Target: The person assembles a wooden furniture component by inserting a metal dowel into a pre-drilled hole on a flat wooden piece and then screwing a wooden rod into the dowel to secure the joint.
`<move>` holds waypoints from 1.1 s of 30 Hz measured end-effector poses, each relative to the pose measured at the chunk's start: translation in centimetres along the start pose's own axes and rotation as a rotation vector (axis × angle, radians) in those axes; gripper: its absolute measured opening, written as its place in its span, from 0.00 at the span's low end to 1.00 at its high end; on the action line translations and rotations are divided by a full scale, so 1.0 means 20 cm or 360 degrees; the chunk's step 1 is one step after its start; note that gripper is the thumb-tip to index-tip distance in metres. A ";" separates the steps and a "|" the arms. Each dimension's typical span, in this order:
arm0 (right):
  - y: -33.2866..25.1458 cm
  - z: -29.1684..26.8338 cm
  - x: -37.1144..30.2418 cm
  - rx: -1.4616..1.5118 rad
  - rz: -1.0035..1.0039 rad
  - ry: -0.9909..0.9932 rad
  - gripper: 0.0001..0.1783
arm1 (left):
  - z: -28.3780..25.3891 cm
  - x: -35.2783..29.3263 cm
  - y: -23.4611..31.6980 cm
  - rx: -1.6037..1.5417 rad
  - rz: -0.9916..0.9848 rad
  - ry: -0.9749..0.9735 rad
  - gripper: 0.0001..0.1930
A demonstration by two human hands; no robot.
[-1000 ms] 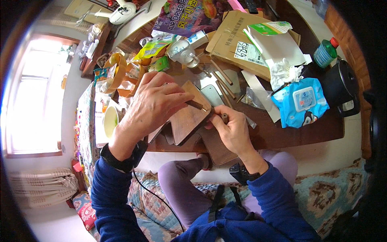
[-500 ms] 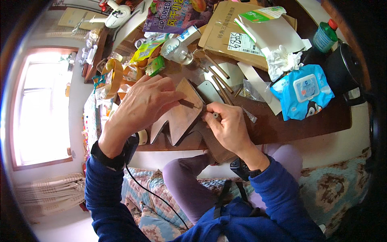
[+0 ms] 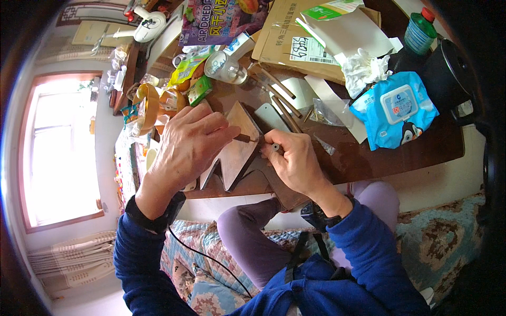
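Observation:
My left hand (image 3: 190,142) pinches a short brown rod (image 3: 243,138) between thumb and fingers, its thin tip pointing toward the right edge of a wooden board. This board (image 3: 235,152) has a pale brown face, dark edges and a zigzag outline, and stands tilted at the table's front edge. At its right side, my right hand (image 3: 296,160) is closed round a grey-brown tube (image 3: 276,148) whose round, hollow end shows between the fingers; the rest of the tube is hidden. Another dark brown board (image 3: 284,187) lies below the right hand.
Several brown tubes (image 3: 284,108) lie behind the boards, beside a clear plastic bag (image 3: 329,113). A flattened cardboard box (image 3: 284,37), blue wipes pack (image 3: 395,113), red-capped green bottle (image 3: 420,32) and black pot (image 3: 448,73) stand beyond. Clear jar (image 3: 224,68) and snack packets sit at left.
The whole view has shifted slightly. Both hands keep their grips, and the rod in my left hand stays near the board's right edge.

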State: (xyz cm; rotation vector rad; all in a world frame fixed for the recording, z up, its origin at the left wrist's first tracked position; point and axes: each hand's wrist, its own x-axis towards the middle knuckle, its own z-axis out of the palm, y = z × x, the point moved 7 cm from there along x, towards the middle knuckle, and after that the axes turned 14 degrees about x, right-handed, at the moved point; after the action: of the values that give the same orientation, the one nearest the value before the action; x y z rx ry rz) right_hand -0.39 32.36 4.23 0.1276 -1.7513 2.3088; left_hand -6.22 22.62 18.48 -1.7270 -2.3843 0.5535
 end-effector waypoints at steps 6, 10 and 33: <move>0.04 0.03 0.00 0.0129 0.0123 -0.0082 0.10 | -0.01 -0.02 -0.01 0.0044 0.0024 -0.0051 0.11; 0.04 0.04 0.01 0.0211 0.0128 -0.0085 0.12 | -0.02 -0.01 -0.02 0.0106 0.0069 -0.0094 0.11; 0.11 0.05 0.01 0.0636 0.0521 -0.0178 0.10 | 0.02 0.01 0.01 -0.0005 0.0183 0.0105 0.10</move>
State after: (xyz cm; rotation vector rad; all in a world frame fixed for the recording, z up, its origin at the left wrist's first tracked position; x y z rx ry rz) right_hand -1.15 30.87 2.51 0.0408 -1.4197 2.9221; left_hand -6.31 22.78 18.07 -1.8623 -2.2545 0.5000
